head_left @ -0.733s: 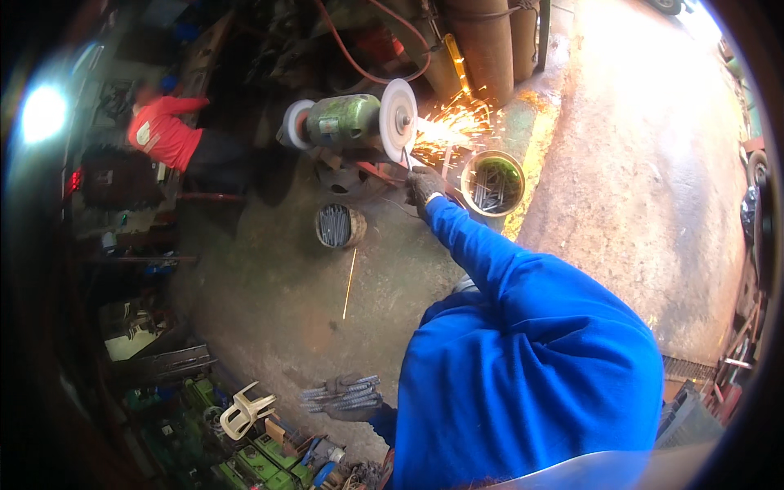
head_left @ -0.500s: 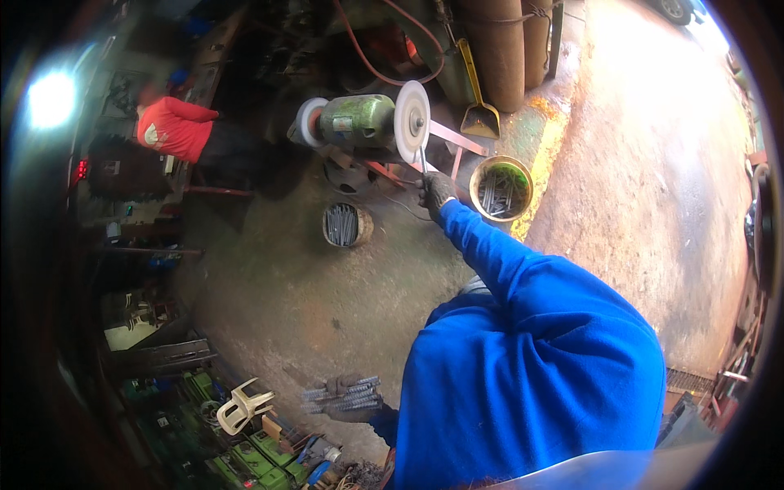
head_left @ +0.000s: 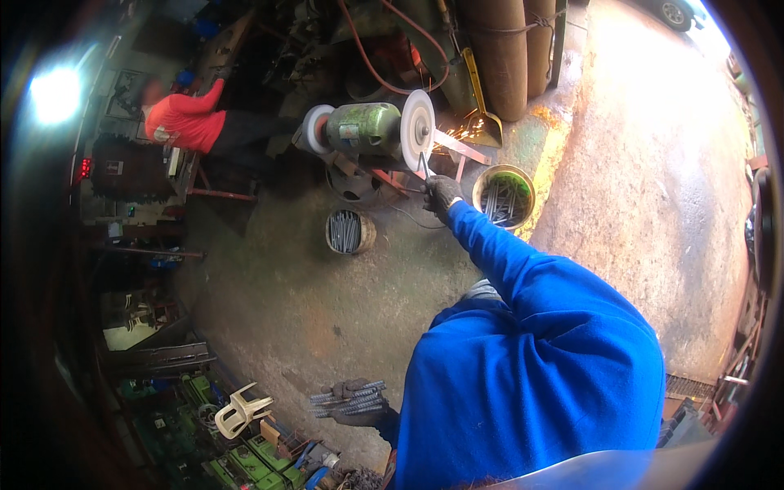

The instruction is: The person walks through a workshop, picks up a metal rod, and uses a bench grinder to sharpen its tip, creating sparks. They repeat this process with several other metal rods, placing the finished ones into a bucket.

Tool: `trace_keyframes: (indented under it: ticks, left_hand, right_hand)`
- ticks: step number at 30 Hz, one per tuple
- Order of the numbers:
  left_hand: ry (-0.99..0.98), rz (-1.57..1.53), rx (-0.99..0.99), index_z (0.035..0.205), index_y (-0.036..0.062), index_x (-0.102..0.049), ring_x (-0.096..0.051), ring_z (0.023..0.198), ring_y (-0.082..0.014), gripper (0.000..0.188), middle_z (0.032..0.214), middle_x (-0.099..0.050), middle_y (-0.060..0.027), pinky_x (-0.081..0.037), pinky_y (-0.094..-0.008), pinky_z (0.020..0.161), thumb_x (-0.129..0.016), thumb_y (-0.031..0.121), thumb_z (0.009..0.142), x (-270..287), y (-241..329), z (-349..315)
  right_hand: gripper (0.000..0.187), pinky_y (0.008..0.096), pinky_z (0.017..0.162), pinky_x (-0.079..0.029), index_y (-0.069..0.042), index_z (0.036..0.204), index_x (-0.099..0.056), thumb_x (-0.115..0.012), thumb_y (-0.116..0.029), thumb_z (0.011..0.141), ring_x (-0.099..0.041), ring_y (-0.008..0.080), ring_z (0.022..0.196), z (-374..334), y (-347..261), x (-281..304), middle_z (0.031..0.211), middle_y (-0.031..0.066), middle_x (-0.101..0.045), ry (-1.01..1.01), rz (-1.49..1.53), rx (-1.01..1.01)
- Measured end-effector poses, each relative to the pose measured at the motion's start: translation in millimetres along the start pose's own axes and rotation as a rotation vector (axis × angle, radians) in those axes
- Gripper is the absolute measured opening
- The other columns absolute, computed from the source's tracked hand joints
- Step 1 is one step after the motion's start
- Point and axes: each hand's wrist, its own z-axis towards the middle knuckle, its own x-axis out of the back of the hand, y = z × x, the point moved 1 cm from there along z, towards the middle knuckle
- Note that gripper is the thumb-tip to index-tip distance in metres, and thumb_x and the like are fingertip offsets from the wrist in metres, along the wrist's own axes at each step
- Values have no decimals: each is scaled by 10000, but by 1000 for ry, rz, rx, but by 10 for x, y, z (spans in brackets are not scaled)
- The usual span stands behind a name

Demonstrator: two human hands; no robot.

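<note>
My right hand (head_left: 441, 193), in a dark glove, is closed round a thin steel rod (head_left: 425, 166). The rod's far end meets the lower edge of the right grinding wheel (head_left: 418, 122) on a green bench grinder (head_left: 363, 125). Orange sparks (head_left: 467, 131) spray out behind that wheel. Low at the left, my gloved left hand (head_left: 353, 387) grips a bundle of short ribbed steel rods (head_left: 359, 402), held roughly level. One bucket (head_left: 532, 200) with several metal rods stands right of my right hand; another bucket (head_left: 367, 233), packed with rods, is on its left.
A yellow-handled dustpan (head_left: 487, 126) and brown cylinders (head_left: 500, 65) stand beyond the grinder. A red hose (head_left: 359, 47) loops behind it. At the left, a person in a red top (head_left: 186, 122) stands by a bench. A cream plastic chair (head_left: 238, 412) lies near green machinery (head_left: 253, 461).
Sparks now fly from the right wheel where none showed before. The rod still meets the wheel. The person in red has stretched an arm toward the bench. The view has shifted slightly.
</note>
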Motion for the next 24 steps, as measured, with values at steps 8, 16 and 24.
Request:
trace_keyframes:
  ticks: [8,16,24]
  left_hand:
    - [-119,12,56,1214,100,-527,-505,592,-110,361,778,-536,-35,-462,-221,570,-488,264,895,85,34,18]
    - [-33,109,55,1192,136,-524,-483,630,-117,315,806,-504,-44,-465,-248,626,-461,271,915,95,7,-8]
    - [-61,-30,-4,1156,106,-529,-426,604,-96,287,773,-454,-29,-395,-201,573,-494,242,906,64,-129,70]
  right_hand:
    - [229,362,433,-512,-25,1015,-557,-554,-101,799,-535,193,508,116,164,25,743,89,-569,17,-161,82]
    - [238,367,488,-536,-9,1038,-549,-571,-140,841,-550,192,548,-13,191,-9,754,94,-558,-25,-184,90]
    - [271,257,607,-477,-25,1101,-534,-587,-100,846,-558,155,661,-57,234,224,816,63,-575,-200,-96,219]
